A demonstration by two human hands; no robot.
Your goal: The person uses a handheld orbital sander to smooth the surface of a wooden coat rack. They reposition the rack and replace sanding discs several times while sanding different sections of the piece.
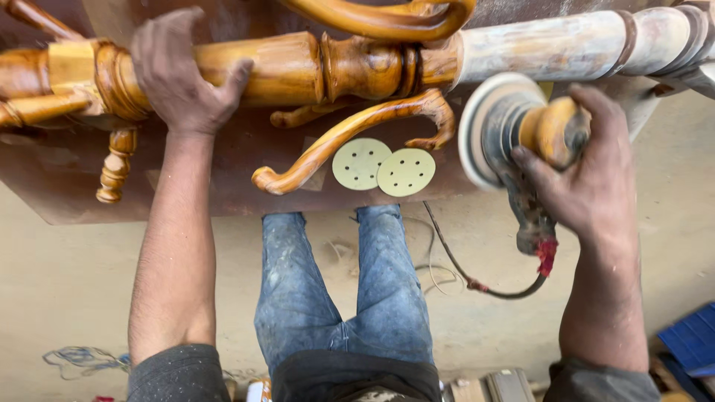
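A long turned wooden post (298,71) lies across the brown worktable (67,186). Its left part is glossy orange-brown; its right part (566,45) is pale and dull. Curved wooden arms (350,134) branch from the middle. My left hand (182,71) lies palm-down over the post's varnished left section, fingers wrapped around it. My right hand (588,179) grips an orbital sander (514,130), whose round pad sits just under the pale section, beside the joint between the two finishes.
Two round yellow sanding discs (383,167) lie on the table near its front edge. The sander's cable (477,279) hangs down to the dusty floor. A blue object (693,339) sits at the lower right, a tangle of wire (78,359) at the lower left.
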